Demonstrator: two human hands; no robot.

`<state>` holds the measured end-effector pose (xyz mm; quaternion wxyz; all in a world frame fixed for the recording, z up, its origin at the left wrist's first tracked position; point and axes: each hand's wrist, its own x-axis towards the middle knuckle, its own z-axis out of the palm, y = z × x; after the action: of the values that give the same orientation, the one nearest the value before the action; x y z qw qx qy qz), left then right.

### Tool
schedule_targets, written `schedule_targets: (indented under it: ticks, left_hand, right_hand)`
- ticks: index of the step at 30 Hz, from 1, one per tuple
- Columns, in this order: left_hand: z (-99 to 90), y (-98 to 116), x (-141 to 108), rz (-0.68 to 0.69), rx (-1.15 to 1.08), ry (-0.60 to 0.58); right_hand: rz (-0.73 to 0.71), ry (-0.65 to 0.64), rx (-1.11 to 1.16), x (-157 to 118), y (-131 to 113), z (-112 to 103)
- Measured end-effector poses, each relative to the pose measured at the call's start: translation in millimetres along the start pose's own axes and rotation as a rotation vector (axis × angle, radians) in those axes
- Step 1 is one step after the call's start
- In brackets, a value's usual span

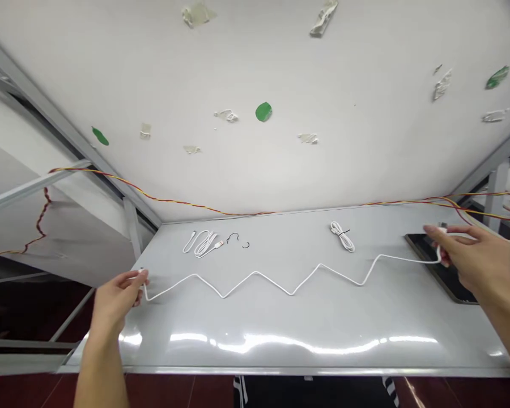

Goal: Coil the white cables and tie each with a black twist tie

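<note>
Both hands [121,294] pinched opposite ends of the zigzag cable [291,293], fingers nearly closed, presumably keeping it stretched out.

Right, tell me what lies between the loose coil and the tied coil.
Two black ties lie there, both nearer the loose coil than the tied coil, in the head view.

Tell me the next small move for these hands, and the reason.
Probably ease the left hand and right hand slightly apart: each pinches one end of the long white cable, which lies in slack zigzag bends on the grey table between them, so a gentle pull should straighten it.
</note>
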<state>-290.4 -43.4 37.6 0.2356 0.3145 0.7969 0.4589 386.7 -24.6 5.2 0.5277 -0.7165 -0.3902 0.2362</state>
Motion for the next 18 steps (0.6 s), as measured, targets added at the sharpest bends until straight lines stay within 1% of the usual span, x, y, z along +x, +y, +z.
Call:
schedule_targets:
  ticks: [1, 3, 5, 6, 8, 10, 11, 13, 15, 16, 18]
  left_hand:
    - [3.2, 1.8, -5.9, -0.018, 0.011, -0.092]
    - [17.3, 7.7, -24.2, -0.029, 0.009, -0.306]
    - [41.1, 15.8, -50.1, -0.033, -0.006, -0.481]
    - [56.1, 20.2, -65.0, -0.029, -0.004, -0.566]
    - [90.4, 28.5, -96.0, -0.01, 0.006, -0.738]
    - [128.0, 35.1, -125.3, 0.033, 0.025, -0.89]
    - [147.2, 37.8, -138.1, 0.048, 0.017, -0.962]
    - [184.0, 42.7, -158.0, 0.075, -0.005, -1.047]
    - [216.1, 48.5, -168.8, 0.135, -0.049, -1.113]
    - [229.1, 51.9, -170.9, 0.165, -0.073, -1.14]
    - [247.3, 59.1, -170.8, 0.239, -0.137, -1.126]
  right_hand:
    - [0.016, 0.011, -0.033, -5.8, -1.6, 3.0]
    - [0.067, -0.061, -0.013, -22.1, -7.7, 16.4]
    - [0.134, -0.274, 0.018, -42.2, -15.7, 37.1]
    - [0.165, -0.364, 0.012, -52.5, -19.5, 49.2]
    - [0.219, -0.6, 0.0, -71.6, -25.8, 74.9]
    - [0.228, -0.736, 0.026, -87.2, -30.6, 101.8]
    - [0.228, -0.783, 0.027, -93.6, -32.8, 115.5]
    - [0.206, -0.874, 0.027, -103.6, -37.2, 142.4]
    - [0.185, -0.959, 0.073, -109.8, -42.1, 166.1]
    - [0.163, -0.964, 0.108, -111.5, -44.2, 175.6]
    - [0.101, -0.903, 0.216, -112.5, -47.2, 188.6]
